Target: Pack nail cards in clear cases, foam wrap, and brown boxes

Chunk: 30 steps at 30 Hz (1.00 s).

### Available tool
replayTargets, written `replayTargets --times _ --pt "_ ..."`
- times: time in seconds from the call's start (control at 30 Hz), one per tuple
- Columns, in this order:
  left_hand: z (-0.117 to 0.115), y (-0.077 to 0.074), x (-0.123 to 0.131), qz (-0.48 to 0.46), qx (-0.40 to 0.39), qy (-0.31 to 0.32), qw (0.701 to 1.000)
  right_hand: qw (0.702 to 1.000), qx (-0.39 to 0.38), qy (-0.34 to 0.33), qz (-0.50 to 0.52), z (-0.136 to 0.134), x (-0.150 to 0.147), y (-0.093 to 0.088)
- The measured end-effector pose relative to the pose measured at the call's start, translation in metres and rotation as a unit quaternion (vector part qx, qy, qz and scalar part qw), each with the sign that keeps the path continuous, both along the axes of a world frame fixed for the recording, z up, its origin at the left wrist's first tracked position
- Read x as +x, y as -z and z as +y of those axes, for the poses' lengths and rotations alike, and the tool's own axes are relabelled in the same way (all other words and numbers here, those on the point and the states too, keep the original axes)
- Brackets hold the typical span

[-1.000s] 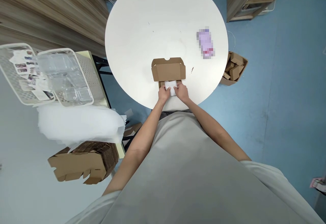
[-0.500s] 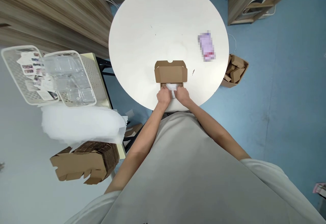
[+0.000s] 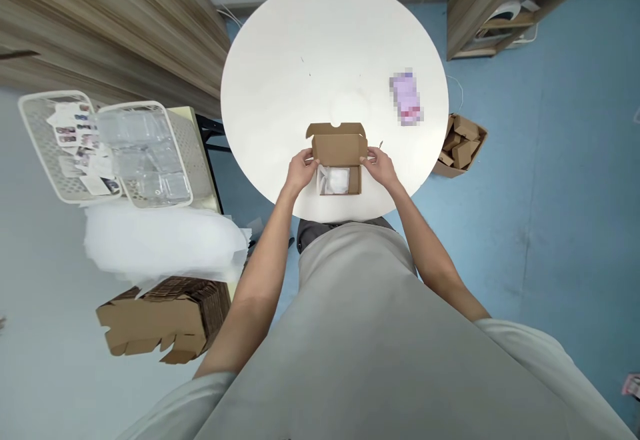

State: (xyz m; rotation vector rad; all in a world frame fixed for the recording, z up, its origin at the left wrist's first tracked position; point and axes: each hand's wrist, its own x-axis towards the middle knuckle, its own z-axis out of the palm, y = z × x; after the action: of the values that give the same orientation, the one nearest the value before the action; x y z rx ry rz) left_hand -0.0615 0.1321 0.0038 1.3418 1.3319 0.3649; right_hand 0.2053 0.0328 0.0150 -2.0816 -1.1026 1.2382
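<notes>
A small brown cardboard box (image 3: pixel 356 180) stands open near the front edge of the round white table (image 3: pixel 330 53). Its lid (image 3: pixel 336 147) is raised, and a white wrapped item (image 3: pixel 336 180) lies inside. My left hand (image 3: pixel 300 168) grips the lid's left side, fingers curled on the flap. My right hand (image 3: pixel 381 163) grips the lid's right side the same way.
A blurred purple object (image 3: pixel 406 99) lies on the table's right. A carton of cardboard pieces (image 3: pixel 461 143) sits on the blue floor. On the left are two white baskets (image 3: pixel 145 153), white foam sheets (image 3: pixel 160 240) and stacked flat cardboard boxes (image 3: pixel 165 317).
Both hands left the white item inside the box and moved outward and up to the sides of the lid. The item now lies uncovered in the box.
</notes>
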Motion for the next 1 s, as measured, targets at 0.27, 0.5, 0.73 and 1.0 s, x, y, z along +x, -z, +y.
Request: replayTargets --times 0.27,0.5,0.73,1.0 --pt "-0.052 -0.011 0.002 0.127 0.034 -0.011 0.991 0.999 0.032 -0.008 0.034 -0.034 -0.017 -0.011" --pt "-0.082 -0.008 0.003 0.16 -0.016 -0.071 0.984 0.998 0.058 -0.03 0.021 -0.027 -0.015 -0.002" --pt "-0.1 0.02 0.026 0.064 -0.08 -0.145 0.984 0.998 0.04 -0.05 -0.029 -0.023 -0.018 -0.001" --pt "-0.12 0.034 0.047 0.034 -0.079 -0.221 0.971 0.982 -0.092 -0.12 -0.116 -0.044 -0.054 -0.002"
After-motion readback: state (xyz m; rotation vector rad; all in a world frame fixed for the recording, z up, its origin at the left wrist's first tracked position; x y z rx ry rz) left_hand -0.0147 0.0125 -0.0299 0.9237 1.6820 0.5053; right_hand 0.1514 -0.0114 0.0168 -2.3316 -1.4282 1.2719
